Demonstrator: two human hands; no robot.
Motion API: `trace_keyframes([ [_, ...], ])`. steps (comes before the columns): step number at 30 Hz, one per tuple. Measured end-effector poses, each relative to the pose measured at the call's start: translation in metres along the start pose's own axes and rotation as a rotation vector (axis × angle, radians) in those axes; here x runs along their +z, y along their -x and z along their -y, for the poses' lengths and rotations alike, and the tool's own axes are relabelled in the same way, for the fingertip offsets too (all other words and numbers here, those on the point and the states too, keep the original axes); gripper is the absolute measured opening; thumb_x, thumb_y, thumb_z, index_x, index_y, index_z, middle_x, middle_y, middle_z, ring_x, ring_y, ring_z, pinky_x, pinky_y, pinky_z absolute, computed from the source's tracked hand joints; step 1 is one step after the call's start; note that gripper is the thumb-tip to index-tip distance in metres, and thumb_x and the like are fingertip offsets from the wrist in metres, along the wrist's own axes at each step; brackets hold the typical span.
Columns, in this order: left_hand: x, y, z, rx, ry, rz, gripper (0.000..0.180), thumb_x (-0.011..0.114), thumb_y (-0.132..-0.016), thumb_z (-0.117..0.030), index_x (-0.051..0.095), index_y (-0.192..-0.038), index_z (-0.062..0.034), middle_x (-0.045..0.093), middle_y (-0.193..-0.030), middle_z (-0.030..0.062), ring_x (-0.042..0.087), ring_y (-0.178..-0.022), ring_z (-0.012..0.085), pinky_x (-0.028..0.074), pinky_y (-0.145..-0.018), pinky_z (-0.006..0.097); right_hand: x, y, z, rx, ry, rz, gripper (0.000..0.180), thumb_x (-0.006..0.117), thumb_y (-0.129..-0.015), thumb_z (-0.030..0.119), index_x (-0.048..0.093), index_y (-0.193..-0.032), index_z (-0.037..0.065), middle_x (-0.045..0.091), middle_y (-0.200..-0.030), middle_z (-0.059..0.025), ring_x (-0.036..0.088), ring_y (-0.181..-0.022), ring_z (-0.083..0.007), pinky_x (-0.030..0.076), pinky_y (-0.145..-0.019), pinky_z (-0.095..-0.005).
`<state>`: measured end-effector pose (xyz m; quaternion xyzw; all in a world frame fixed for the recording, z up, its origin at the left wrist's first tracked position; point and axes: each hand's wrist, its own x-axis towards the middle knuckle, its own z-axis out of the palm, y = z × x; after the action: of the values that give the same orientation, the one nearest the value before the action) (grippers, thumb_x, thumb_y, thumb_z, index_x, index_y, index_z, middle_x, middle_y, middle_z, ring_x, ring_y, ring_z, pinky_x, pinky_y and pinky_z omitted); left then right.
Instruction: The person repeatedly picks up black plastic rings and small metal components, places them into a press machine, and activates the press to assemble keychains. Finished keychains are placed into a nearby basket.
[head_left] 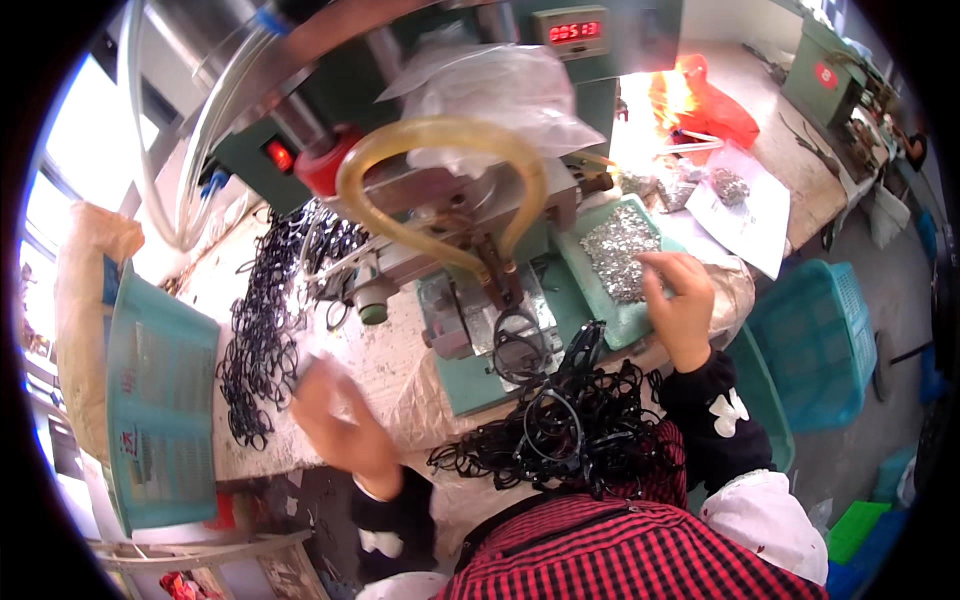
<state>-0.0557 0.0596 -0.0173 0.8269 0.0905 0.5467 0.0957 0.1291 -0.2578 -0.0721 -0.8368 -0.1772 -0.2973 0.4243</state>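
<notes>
My right hand [685, 305] is over the right edge of a green tray [629, 327] of small silver metal pieces [620, 250]. Its thumb and forefinger are brought together in a pinch; what is between them, if anything, is too small to make out. Motion blurs my left hand [345, 425], above the table's front edge beside a long heap of black looped bands [262, 330]. A tangled pile of black bands [590, 425] lies on my lap. In front of me stands a green press machine [470, 395], with a black loop [520, 345] at its work point.
A yellowish hose [440, 130] curves over the press, and a plastic bag [490, 95] hangs on it. Teal baskets stand at left [160, 400] and right [815, 340]. Paper [745, 215] and a red bag [710, 105] lie at the back right.
</notes>
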Motion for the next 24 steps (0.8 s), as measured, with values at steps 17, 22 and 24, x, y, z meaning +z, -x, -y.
trace_keyframes([
  [17, 0.105, 0.047, 0.181, -0.281, -0.181, 0.630, 0.022, 0.075, -0.083, -0.026, 0.072, -0.087, -0.0040, 0.068, -0.094, 0.0134, 0.063, -0.095, 0.0387, 0.051, -0.079, 0.048, -0.030, 0.026, 0.002, 0.160, -0.108, -0.044, 0.016, 0.074, -0.082, -0.004, 0.074, -0.097, 0.002, 0.073, -0.093, -0.0115, 0.068, -0.088, -0.0277, 0.051, -0.079, -0.0350],
  [22, 0.039, 0.037, 0.115, -0.257, 0.148, 0.622, 0.010, 0.075, -0.087, -0.009, 0.072, -0.090, -0.0005, 0.065, -0.091, 0.0132, 0.065, -0.081, 0.0314, 0.051, -0.070, 0.040, -0.039, 0.024, 0.026, 0.144, -0.234, 0.048, 0.017, 0.074, -0.080, -0.006, 0.075, -0.096, 0.001, 0.072, -0.092, -0.0109, 0.068, -0.089, -0.0262, 0.052, -0.081, -0.0342],
  [24, 0.035, 0.030, 0.094, -0.269, 0.174, 0.482, 0.007, 0.071, -0.094, -0.004, 0.069, -0.092, 0.0026, 0.061, -0.086, 0.0071, 0.057, -0.072, 0.0171, 0.045, -0.063, 0.029, -0.032, 0.007, 0.052, 0.088, -0.322, 0.163, 0.017, 0.075, -0.079, -0.007, 0.075, -0.094, 0.001, 0.072, -0.091, -0.0106, 0.068, -0.087, -0.0255, 0.053, -0.080, -0.0345],
])
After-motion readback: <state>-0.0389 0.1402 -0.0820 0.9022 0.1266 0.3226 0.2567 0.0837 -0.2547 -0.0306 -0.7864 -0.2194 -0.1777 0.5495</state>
